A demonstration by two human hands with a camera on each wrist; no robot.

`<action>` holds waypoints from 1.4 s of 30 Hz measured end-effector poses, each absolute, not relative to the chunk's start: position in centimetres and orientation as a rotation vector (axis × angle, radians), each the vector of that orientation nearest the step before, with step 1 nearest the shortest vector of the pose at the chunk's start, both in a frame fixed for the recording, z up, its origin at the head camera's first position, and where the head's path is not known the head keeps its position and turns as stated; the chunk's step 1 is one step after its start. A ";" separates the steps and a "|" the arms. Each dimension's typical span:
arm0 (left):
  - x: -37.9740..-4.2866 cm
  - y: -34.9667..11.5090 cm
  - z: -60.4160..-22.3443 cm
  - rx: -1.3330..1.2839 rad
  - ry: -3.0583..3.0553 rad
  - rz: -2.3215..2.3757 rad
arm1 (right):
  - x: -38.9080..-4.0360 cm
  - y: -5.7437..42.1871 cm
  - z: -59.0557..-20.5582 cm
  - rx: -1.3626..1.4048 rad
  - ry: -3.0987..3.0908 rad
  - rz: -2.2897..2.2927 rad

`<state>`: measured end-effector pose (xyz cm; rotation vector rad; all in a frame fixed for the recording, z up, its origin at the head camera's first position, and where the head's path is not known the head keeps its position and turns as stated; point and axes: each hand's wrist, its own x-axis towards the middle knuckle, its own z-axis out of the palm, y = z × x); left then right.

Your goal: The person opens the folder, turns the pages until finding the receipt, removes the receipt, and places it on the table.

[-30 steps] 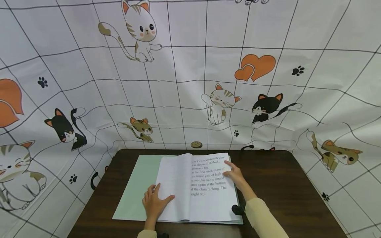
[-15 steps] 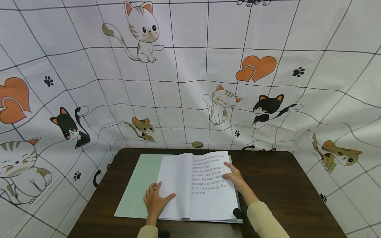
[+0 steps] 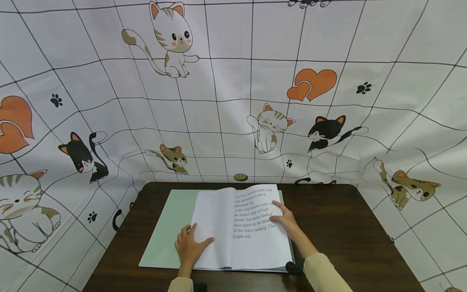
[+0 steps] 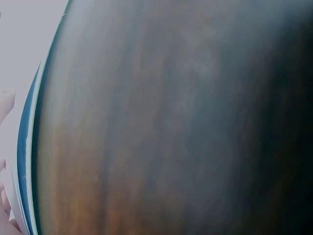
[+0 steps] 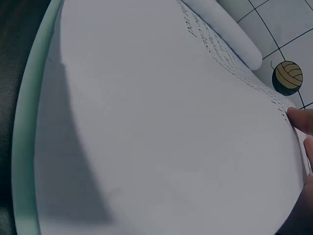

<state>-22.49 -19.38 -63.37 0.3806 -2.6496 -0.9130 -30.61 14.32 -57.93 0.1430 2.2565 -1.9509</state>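
Observation:
An open book with white pages and a pale green cover (image 3: 164,239) lies on the dark table in the head view. Its left page (image 3: 215,219) looks blank; large black text fills the upper part of the right page (image 3: 260,251). My left hand (image 3: 189,247) rests at the left page's outer edge, thumb and fingers spread. At the right page's outer edge, my right hand (image 3: 286,221) pinches the paper. The right wrist view shows that page (image 5: 171,122) bowed, with the thumb (image 5: 301,120) on its edge and other fingers partly behind. In the left wrist view, only blurred fingertips (image 4: 5,105) show.
The dark brown table (image 3: 328,219) extends on both sides of the book. Behind and beside it hangs a white gridded cloth (image 3: 233,81) printed with cats, hearts and paw marks. Dark wrist devices (image 3: 293,267) sit near the pale yellow sleeves (image 3: 324,271).
My right hand has shifted slightly left and down along the page edge, and the right page has bowed a little more. The left hand stays in place on its page.

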 end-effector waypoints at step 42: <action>-22.6 -19.3 -63.6 0.394 -2.662 -0.927 | -25.3 14.2 -58.8 0.153 2.169 -2.064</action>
